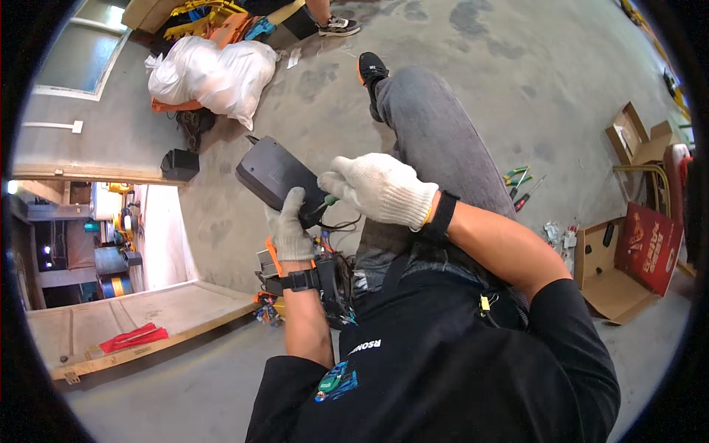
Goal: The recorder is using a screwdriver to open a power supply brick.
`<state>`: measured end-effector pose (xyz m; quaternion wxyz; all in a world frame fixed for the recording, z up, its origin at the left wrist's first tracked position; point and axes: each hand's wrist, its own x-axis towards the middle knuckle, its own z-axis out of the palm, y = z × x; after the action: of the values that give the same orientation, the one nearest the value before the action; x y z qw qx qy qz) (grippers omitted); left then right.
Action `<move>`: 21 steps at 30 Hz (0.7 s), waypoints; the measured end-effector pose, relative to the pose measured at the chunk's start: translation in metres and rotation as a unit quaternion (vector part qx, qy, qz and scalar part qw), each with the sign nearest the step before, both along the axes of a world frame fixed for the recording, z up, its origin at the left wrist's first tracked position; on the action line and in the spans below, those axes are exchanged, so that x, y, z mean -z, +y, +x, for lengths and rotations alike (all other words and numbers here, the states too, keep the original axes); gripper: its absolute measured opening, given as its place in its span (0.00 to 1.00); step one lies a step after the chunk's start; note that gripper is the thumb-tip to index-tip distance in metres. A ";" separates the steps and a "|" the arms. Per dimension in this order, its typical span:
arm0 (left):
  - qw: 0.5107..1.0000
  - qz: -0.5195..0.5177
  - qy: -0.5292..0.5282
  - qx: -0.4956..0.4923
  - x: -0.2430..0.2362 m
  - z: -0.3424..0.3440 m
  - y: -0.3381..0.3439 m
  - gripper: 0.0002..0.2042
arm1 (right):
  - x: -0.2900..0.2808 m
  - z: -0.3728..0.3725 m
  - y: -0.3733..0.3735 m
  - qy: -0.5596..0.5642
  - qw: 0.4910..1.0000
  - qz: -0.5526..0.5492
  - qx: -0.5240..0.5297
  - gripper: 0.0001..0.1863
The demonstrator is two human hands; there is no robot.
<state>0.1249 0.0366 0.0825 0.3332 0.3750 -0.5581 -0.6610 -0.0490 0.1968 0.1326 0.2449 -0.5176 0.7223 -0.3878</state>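
My gloved left hand [292,229] grips a black rectangular device [277,166] from below, a cable trailing near its lower end. My gloved right hand [373,184] is closed on a small green-handled screwdriver [329,199] at the right end of the device. Below my hands, beside my thigh, an orange-and-black tool [269,251] and a dark bag or holder [336,295] with small items are partly hidden by my left arm.
Pliers and screwdrivers [521,188] lie on the concrete floor [443,44] right of my leg, near open cardboard boxes [613,288]. White sacks [214,77] and another person's foot [336,26] are ahead. A wooden-edged board [148,310] with a red cloth [133,336] lies at the left.
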 end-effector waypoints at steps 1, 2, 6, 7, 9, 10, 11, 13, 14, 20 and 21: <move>1.000 0.015 -0.011 -0.006 0.000 0.000 0.001 0.28 | 0.001 0.001 0.000 0.025 0.999 -0.019 -0.016 0.12; 1.000 0.015 -0.010 -0.009 0.001 0.001 0.001 0.28 | 0.002 0.002 -0.001 0.022 0.999 -0.010 -0.022 0.12; 1.000 0.020 0.003 -0.016 0.006 0.004 -0.004 0.28 | 0.010 0.003 0.000 0.010 0.985 -0.164 -0.048 0.10; 0.999 0.027 0.007 -0.019 0.007 0.005 -0.004 0.28 | 0.010 0.003 0.000 0.005 0.979 -0.197 -0.059 0.10; 0.999 0.027 0.019 -0.013 0.007 0.005 -0.004 0.28 | 0.008 0.004 0.000 -0.003 0.977 -0.209 -0.050 0.10; 0.999 0.025 0.023 -0.016 0.007 0.004 -0.003 0.28 | 0.006 0.005 0.000 -0.009 0.981 -0.192 -0.039 0.11; 0.999 0.026 0.026 -0.011 0.005 0.003 -0.002 0.28 | 0.003 0.005 0.000 -0.008 0.974 -0.222 -0.037 0.11; 1.000 0.026 0.005 -0.018 0.003 0.001 0.002 0.27 | -0.002 0.005 0.002 -0.064 0.993 -0.096 -0.015 0.11; 0.999 0.032 0.001 -0.019 0.002 0.000 0.004 0.27 | -0.003 0.003 0.002 -0.068 0.992 -0.110 -0.006 0.11; 0.999 0.036 0.017 -0.013 0.006 0.002 0.007 0.24 | 0.010 0.000 0.000 -0.003 0.986 -0.152 -0.067 0.09; 0.999 0.044 -0.006 -0.011 0.006 0.002 0.003 0.24 | 0.012 0.001 0.000 0.001 0.984 -0.163 -0.072 0.09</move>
<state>0.1267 0.0392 0.0768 0.3203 0.3997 -0.5265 -0.6786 -0.0477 0.1965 0.1206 0.1837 -0.6015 0.6105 -0.4814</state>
